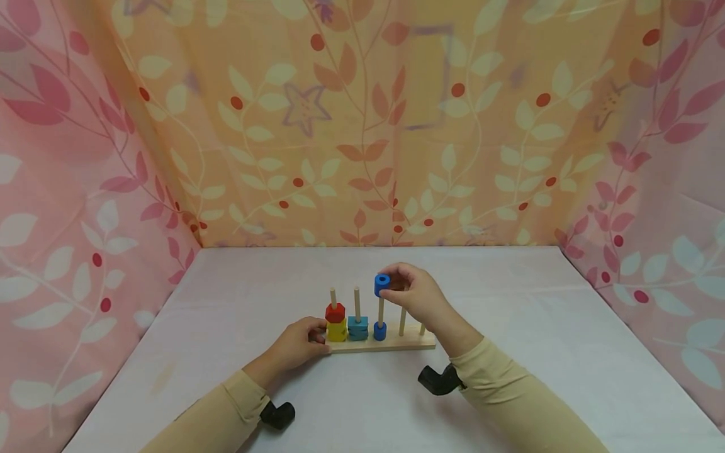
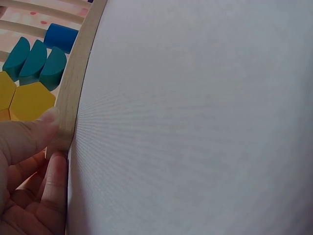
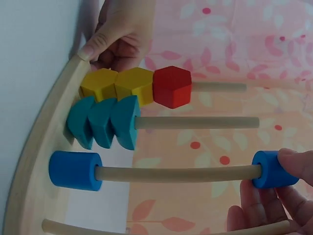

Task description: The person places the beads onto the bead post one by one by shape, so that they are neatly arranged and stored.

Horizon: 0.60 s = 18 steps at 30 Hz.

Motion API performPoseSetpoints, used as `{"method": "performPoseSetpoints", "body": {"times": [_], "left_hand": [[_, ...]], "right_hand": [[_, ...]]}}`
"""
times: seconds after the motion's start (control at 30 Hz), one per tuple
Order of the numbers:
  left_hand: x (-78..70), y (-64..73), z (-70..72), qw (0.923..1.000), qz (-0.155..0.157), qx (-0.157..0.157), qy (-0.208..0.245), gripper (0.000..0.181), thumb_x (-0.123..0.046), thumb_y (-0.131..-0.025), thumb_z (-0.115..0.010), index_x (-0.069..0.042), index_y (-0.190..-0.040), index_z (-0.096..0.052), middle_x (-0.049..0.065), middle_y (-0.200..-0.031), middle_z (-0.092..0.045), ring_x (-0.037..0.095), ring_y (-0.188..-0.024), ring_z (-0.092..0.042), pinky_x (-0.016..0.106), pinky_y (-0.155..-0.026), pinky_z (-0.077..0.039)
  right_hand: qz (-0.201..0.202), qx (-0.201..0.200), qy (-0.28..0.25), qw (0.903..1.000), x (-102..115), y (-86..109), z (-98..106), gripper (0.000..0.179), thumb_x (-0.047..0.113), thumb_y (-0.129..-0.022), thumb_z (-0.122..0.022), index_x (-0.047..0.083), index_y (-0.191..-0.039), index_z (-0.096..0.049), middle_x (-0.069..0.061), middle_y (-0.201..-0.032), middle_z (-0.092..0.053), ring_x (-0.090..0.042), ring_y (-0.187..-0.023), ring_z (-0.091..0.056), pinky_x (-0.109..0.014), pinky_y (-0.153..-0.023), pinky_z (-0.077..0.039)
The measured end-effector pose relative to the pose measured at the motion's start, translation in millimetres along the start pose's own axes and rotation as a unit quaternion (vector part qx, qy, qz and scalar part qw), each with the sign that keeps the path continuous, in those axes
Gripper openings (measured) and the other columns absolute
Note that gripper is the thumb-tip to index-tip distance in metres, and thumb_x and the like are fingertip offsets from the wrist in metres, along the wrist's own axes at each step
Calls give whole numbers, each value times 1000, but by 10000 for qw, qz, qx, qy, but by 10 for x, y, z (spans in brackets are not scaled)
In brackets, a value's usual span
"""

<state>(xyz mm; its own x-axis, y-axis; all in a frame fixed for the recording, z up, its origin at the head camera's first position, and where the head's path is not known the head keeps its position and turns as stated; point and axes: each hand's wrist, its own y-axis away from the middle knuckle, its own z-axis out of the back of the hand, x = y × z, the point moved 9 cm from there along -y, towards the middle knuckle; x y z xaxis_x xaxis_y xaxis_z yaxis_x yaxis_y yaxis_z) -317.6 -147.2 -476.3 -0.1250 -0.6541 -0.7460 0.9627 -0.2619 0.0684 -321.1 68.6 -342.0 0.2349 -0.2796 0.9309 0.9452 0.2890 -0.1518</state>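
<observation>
Though holed, upper cyl. [image 3: 269, 170] plain blue

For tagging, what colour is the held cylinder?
The held cylinder is blue, clearest in the right wrist view.

No lettering, label, brand or number can be read; the patterned cloth backdrop [image 1: 362, 126] bears faint purple marks, including a star outline [image 1: 306, 108] and an angular line [image 1: 450, 50].

Pegboard [image 1: 391, 345] on table [image 1: 255, 283], hexagons [image 1: 336, 322] on leftmost peg [image 1: 333, 297], half-discs [image 1: 358, 329] on second [image 1: 357, 303], cylinder [image 1: 379, 331] on third [image 1: 381, 312], cloth [image 1: 362, 126] behind
</observation>
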Motion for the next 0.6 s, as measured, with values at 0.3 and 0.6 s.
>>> {"method": "performPoseSetpoints", "body": {"times": [0.3, 0.6], "left_hand": [[8, -1, -7, 10000, 27, 13, 48, 48, -19, -74, -76, -9, -117, -57, -2, -90, -56, 15, -81, -50, 29, -75, -46], [21, -9, -16, 9999, -154, -27, 6, 48, -17, -74, -76, -8, -117, -57, -2, -91, -56, 13, -82, -51, 28, -72, -44]], "right_hand": [[-332, -257, -95, 9991, -199, 34, -37, 44, 6, -80, -69, 12, -120, -51, -7, -102, -56, -20, -90, -55, -31, -77, -49], [-519, -496, -345, 9968, -392, 77, -84, 59, 3, -77, -71, 13, -127, -40, -8, -100, -57, -19, -89, -57, -32, -80, -49]]}}
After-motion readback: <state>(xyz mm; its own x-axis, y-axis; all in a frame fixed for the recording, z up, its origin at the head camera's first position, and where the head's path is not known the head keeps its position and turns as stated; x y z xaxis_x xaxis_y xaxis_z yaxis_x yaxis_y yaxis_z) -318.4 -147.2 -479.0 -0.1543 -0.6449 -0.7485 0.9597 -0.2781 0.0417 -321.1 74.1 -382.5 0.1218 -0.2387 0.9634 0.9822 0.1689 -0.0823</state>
